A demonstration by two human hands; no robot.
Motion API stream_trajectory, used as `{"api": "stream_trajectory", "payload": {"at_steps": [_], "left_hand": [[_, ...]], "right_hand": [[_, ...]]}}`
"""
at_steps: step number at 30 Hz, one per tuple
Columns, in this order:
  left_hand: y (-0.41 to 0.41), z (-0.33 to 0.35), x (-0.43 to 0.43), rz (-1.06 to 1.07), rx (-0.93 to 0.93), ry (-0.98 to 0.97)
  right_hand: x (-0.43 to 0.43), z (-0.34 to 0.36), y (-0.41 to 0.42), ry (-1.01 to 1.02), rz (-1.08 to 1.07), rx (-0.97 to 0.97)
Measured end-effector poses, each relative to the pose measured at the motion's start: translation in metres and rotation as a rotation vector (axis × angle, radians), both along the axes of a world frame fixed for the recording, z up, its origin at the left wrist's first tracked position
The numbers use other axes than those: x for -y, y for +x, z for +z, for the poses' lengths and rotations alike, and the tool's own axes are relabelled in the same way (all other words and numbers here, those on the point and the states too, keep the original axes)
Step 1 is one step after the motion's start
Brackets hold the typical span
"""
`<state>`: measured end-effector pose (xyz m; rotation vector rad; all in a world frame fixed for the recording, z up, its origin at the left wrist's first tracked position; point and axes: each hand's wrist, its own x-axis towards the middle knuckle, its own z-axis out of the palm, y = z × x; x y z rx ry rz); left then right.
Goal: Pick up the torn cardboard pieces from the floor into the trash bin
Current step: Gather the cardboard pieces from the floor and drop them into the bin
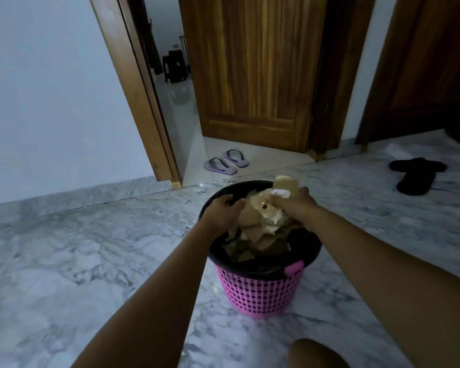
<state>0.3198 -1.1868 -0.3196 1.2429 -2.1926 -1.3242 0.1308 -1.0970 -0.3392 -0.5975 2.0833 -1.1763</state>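
Blur and the piled cardboard pieces (pixel 252 235) hide what our left hand (pixel 223 208), curled at the left rim of the trash bin (pixel 260 293), touches; we cannot tell. Both arms reach forward over the floor (pixel 91 248). Our right hand (pixel 295 199) clenches a bunch of pieces just above the bin's heap.

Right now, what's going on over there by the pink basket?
A person is reaching with both arms over a pink trash bin lined with a black bag. Their right hand grips a bunch of torn cardboard pieces just above the opening, over a cardboard pile already inside. Their left hand is at the bin's rim beside the pile, fingers curled; whether it holds anything is unclear.
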Motion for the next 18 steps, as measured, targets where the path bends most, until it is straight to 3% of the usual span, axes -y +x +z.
{"api": "stream_trajectory", "payload": {"at_steps": [3, 6, 13, 18], "left_hand": [[0.008, -0.012, 0.0, 0.034, -0.022, 0.054], [0.014, -0.016, 0.005, 0.037, -0.039, 0.082], [0.066, 0.018, 0.015, 0.038, -0.111, 0.014], [0.193, 0.041, 0.032, 0.225, -0.048, -0.106]], "right_hand": [[0.0, 0.0, 0.013, 0.201, 0.156, -0.162], [0.01, 0.006, 0.013, 0.248, 0.225, -0.303], [0.042, 0.041, 0.074, 0.094, 0.407, -0.415], [0.093, 0.047, 0.193, -0.025, 0.571, -0.379]]}}
